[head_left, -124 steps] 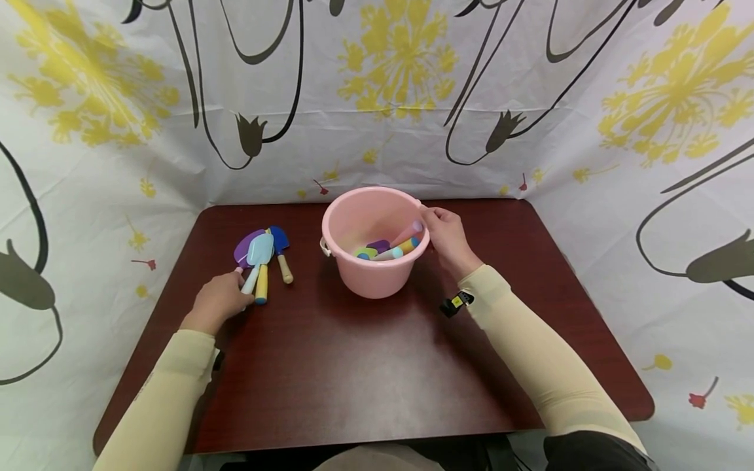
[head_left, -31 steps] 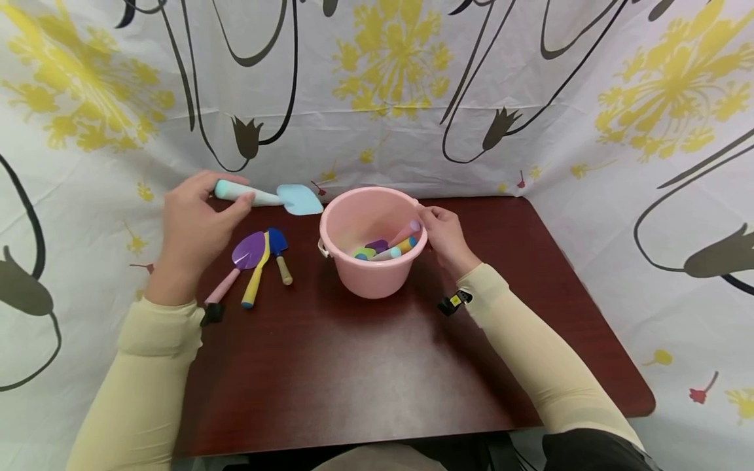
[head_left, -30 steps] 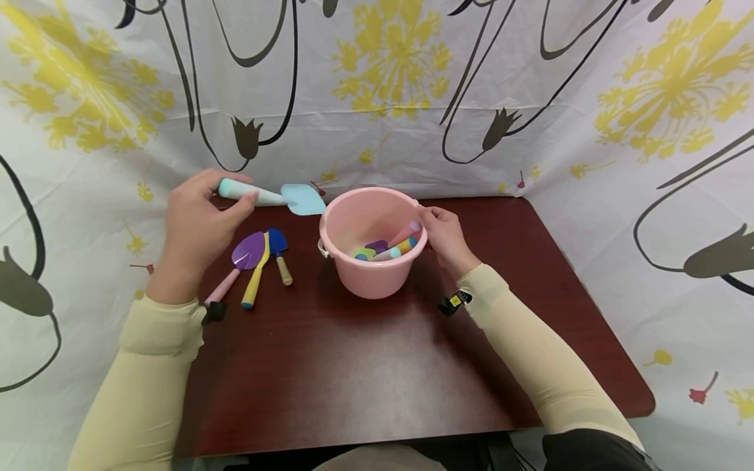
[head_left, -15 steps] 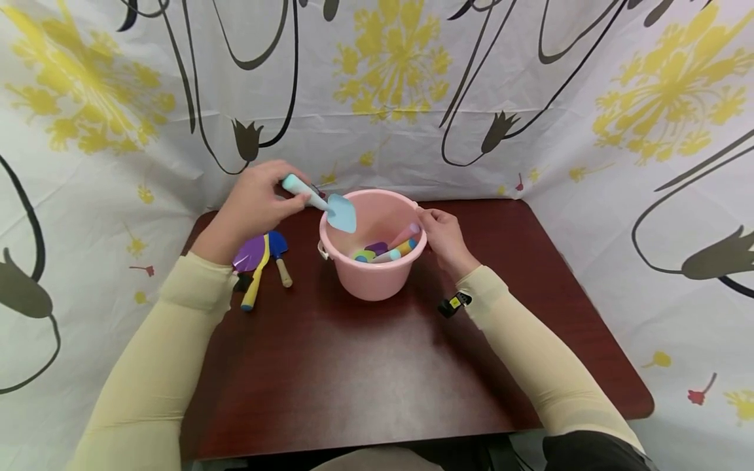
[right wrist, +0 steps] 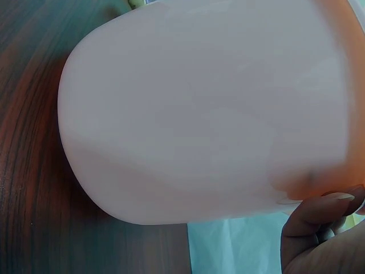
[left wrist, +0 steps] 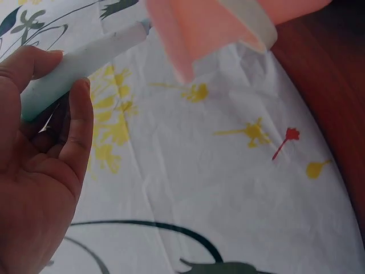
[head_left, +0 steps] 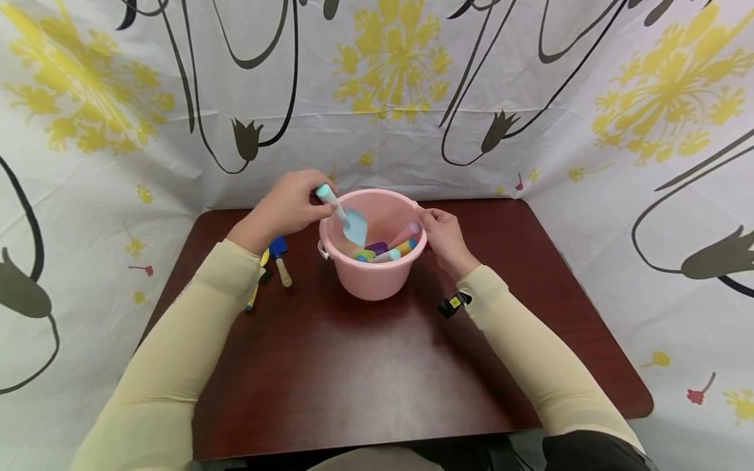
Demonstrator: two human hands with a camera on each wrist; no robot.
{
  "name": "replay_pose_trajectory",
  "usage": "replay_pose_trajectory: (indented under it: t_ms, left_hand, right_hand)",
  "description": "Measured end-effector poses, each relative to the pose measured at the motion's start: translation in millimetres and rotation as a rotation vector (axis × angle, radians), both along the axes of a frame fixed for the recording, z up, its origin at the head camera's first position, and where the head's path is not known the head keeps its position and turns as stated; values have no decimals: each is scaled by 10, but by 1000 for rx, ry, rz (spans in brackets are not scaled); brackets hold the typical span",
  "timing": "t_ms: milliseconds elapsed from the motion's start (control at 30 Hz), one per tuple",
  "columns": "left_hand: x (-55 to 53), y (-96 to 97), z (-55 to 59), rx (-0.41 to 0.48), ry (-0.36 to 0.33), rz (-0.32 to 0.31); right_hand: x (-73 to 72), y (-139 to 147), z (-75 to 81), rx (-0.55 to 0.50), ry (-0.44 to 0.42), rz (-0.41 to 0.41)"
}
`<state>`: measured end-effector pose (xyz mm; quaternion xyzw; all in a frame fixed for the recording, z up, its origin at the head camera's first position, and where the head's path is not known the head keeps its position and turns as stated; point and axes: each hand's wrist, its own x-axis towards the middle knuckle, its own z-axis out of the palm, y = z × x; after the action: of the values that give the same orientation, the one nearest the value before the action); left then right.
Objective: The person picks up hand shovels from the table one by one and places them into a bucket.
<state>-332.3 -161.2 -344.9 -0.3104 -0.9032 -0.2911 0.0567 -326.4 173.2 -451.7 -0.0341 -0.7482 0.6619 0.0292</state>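
My left hand (head_left: 291, 203) pinches the pale blue handle of a light blue toy trowel (head_left: 355, 227), its blade pointing down inside the near-left rim of a pink bucket (head_left: 372, 281). In the left wrist view, thumb and fingers grip the trowel's handle (left wrist: 85, 65) beside the bucket's edge. My right hand (head_left: 446, 237) holds the bucket's rim at the right; its curled fingers show in the right wrist view next to the bucket's smooth wall (right wrist: 199, 114). Several toy tools lie in the bucket, among them a pink handle (head_left: 406, 233) and a light blue handle (head_left: 387, 256).
Left of the bucket, a blue toy shovel (head_left: 283, 268) with a wooden handle lies on the dark red table (head_left: 377, 373). A yellow tool (head_left: 252, 299) beside it is partly hidden by my left forearm. A white patterned cloth (head_left: 318, 124) hangs around the table's back and sides.
My left hand has picked up the light blue trowel from the table and carried it right, tilting its blade down into the bucket. My right hand stays at the rim.
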Motion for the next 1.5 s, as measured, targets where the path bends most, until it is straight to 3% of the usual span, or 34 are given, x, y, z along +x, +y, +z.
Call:
replay_pose_trajectory:
  t_ms: [300, 700, 900, 1500]
  left_hand:
    - [-113, 187, -151, -108, -8, -50]
    - [-176, 368, -228, -249, -88, -46]
    - [-216, 457, -270, -309, -78, -46]
    - [-348, 551, -311, -314, -93, -7]
  right_hand:
    - [-4, 5, -1, -6, 11, 14]
    - [-7, 6, -9, 0, -7, 16]
    - [-4, 6, -13, -4, 4, 7]
    - [-20, 7, -31, -2, 8, -1]
